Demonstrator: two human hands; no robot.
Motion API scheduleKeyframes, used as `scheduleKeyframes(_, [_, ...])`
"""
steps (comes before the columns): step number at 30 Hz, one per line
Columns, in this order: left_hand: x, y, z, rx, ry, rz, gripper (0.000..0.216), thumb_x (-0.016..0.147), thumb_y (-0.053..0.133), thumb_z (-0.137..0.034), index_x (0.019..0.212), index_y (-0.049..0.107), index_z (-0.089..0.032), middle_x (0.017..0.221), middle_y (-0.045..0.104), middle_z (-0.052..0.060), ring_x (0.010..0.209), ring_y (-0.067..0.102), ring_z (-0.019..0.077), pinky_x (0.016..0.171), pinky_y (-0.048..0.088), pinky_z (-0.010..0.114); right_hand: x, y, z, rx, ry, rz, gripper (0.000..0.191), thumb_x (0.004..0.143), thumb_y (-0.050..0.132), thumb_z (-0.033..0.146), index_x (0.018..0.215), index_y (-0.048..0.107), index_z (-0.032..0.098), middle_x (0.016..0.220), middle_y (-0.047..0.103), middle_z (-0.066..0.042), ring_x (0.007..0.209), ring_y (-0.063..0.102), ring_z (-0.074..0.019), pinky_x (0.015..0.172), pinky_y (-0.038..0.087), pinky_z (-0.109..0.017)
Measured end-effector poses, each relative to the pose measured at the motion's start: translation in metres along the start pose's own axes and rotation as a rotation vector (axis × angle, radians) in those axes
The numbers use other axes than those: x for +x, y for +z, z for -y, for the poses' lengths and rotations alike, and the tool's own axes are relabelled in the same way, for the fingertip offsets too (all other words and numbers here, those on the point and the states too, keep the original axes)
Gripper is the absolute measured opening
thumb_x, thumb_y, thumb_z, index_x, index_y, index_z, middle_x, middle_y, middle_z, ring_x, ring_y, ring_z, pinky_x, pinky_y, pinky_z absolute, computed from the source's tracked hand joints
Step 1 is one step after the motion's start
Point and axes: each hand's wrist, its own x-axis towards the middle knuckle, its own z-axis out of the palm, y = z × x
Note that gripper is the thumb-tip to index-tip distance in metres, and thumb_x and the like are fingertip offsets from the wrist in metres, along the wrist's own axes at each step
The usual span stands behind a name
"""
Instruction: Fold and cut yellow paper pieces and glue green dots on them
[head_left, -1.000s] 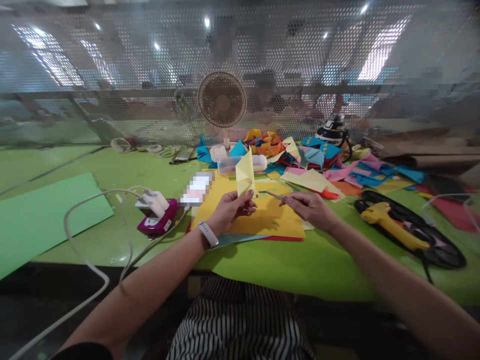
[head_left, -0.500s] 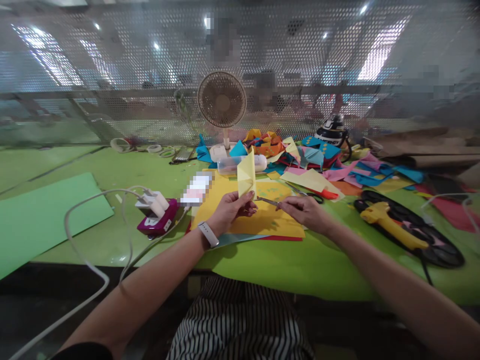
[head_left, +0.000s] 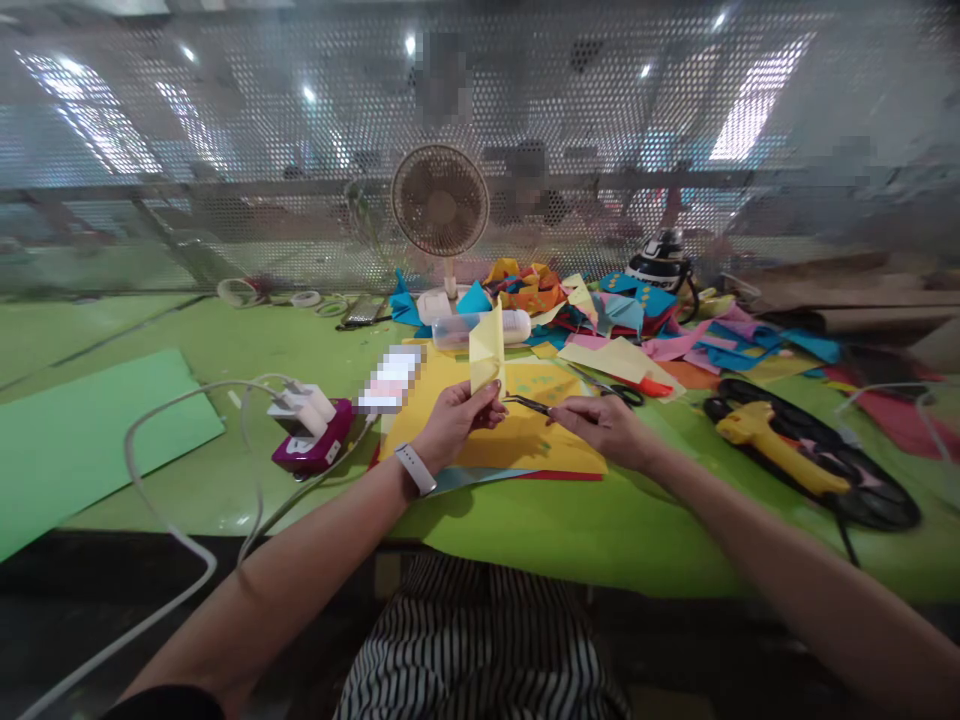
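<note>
The person's left hand [head_left: 461, 415], a white band [head_left: 416, 470] round its wrist, has its fingers closed on the bottom of a folded pale-yellow paper piece [head_left: 486, 345], which stands up above the near middle of the shiny green worktop [head_left: 525, 530]. The right hand [head_left: 600, 425] comes in from the right, fingers pinched around a pair of slim dark metal tweezers [head_left: 527, 403]. Their tip points left and sits right by the paper's lower right edge; from here I can't tell whether it touches.

Below both hands lies a stack of orange-yellow paper sheets [head_left: 540, 450], with blue and red edges peeping out on the near side. Just beyond the right hand rest black-handled scissors [head_left: 628, 396]. Farther right, a yellow glue gun [head_left: 787, 450] lies on a long black tray [head_left: 889, 500]. To the left I see a purple power block [head_left: 319, 445] with white plugs in it, and a large light-green sheet [head_left: 97, 430] farther left. On the far side, a round-headed fan [head_left: 440, 200] stands behind a clear plastic bottle [head_left: 459, 328] on its side, and a heap of bright paper scraps [head_left: 630, 315] spreads rightward.
</note>
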Motion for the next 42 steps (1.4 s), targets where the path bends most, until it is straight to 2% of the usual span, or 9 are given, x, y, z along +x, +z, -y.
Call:
scheduleKeyframes(10, [0.005, -0.005, -0.001, -0.038, 0.043, -0.081, 0.025, 0.070, 0.067, -0.036, 0.075, 0.059, -0.013, 0.059, 0.061, -0.002, 0.048, 0.052, 0.0035, 0.050, 0.042, 0.016, 0.003, -0.004, -0.003, -0.022, 0.030, 0.050, 0.041, 0.085, 0.041, 0.047, 0.074, 0.064, 0.015, 0.052, 0.039, 0.003, 0.046, 0.031, -0.0089, 0.043, 0.023, -0.022])
scheduleKeyframes(15, [0.003, -0.004, -0.003, -0.043, 0.039, -0.053, 0.026, 0.070, 0.067, -0.037, 0.076, 0.059, -0.012, 0.060, 0.061, -0.002, 0.049, 0.054, 0.0047, 0.050, 0.044, 0.017, 0.007, -0.005, -0.017, -0.168, 0.006, -0.056, 0.039, 0.086, 0.040, 0.044, 0.072, 0.062, 0.016, 0.056, 0.051, 0.000, 0.052, 0.043, -0.0107, 0.048, 0.029, -0.022])
scheduleKeyframes(20, [-0.003, 0.001, -0.005, -0.020, 0.027, 0.023, 0.026, 0.072, 0.066, -0.037, 0.079, 0.060, -0.013, 0.062, 0.063, -0.001, 0.051, 0.056, 0.0059, 0.052, 0.045, 0.018, 0.007, -0.004, -0.022, -0.406, 0.019, -0.104, 0.032, 0.085, 0.044, 0.042, 0.081, 0.066, 0.018, 0.066, 0.063, -0.003, 0.058, 0.053, -0.0135, 0.054, 0.034, -0.024])
scheduleKeyframes(23, [-0.005, 0.003, -0.004, 0.018, 0.033, 0.043, 0.027, 0.073, 0.064, -0.039, 0.078, 0.059, -0.014, 0.061, 0.062, -0.001, 0.050, 0.056, 0.0065, 0.050, 0.045, 0.018, 0.006, -0.001, -0.013, -0.502, -0.033, -0.243, 0.028, 0.083, 0.049, 0.041, 0.084, 0.065, 0.018, 0.079, 0.064, -0.006, 0.074, 0.057, -0.0184, 0.064, 0.039, -0.027])
scheduleKeyframes(26, [-0.005, 0.007, -0.001, 0.051, 0.050, 0.084, 0.027, 0.074, 0.062, -0.040, 0.077, 0.058, -0.014, 0.058, 0.061, -0.002, 0.047, 0.055, 0.0073, 0.048, 0.045, 0.020, 0.007, 0.004, -0.001, -0.350, -0.111, -0.301, 0.027, 0.085, 0.048, 0.038, 0.078, 0.063, 0.016, 0.077, 0.062, -0.007, 0.075, 0.055, -0.0176, 0.067, 0.040, -0.028])
scheduleKeyframes(30, [-0.007, 0.014, 0.001, 0.105, 0.050, 0.147, 0.028, 0.075, 0.061, -0.041, 0.074, 0.057, -0.013, 0.058, 0.061, -0.001, 0.047, 0.055, 0.0081, 0.050, 0.047, 0.022, 0.012, 0.017, 0.007, 0.037, -0.072, -0.125, 0.027, 0.085, 0.048, 0.037, 0.079, 0.062, 0.016, 0.072, 0.061, -0.004, 0.065, 0.054, -0.0135, 0.060, 0.042, -0.024])
scheduleKeyframes(33, [-0.008, 0.017, 0.002, 0.129, 0.032, 0.167, 0.027, 0.076, 0.060, -0.040, 0.074, 0.057, -0.013, 0.058, 0.061, -0.001, 0.047, 0.055, 0.0079, 0.051, 0.047, 0.022, 0.014, 0.026, 0.008, 0.246, -0.003, -0.047, 0.031, 0.084, 0.048, 0.041, 0.074, 0.061, 0.015, 0.067, 0.060, -0.002, 0.062, 0.054, -0.0126, 0.057, 0.042, -0.023])
scheduleKeyframes(36, [-0.007, 0.018, 0.003, 0.126, 0.024, 0.184, 0.025, 0.077, 0.060, -0.038, 0.073, 0.057, -0.013, 0.057, 0.060, -0.002, 0.046, 0.055, 0.0074, 0.050, 0.047, 0.022, 0.013, 0.030, 0.008, 0.336, 0.038, -0.054, 0.033, 0.082, 0.049, 0.043, 0.069, 0.061, 0.015, 0.061, 0.058, 0.000, 0.057, 0.052, -0.0111, 0.053, 0.040, -0.022])
scheduleKeyframes(42, [-0.007, 0.020, 0.005, 0.115, 0.029, 0.200, 0.025, 0.077, 0.059, -0.036, 0.073, 0.058, -0.012, 0.057, 0.061, -0.001, 0.047, 0.055, 0.0077, 0.050, 0.047, 0.021, 0.011, 0.030, 0.008, 0.381, 0.080, -0.062, 0.034, 0.081, 0.051, 0.044, 0.070, 0.064, 0.014, 0.063, 0.060, -0.001, 0.055, 0.052, -0.0102, 0.052, 0.041, -0.022])
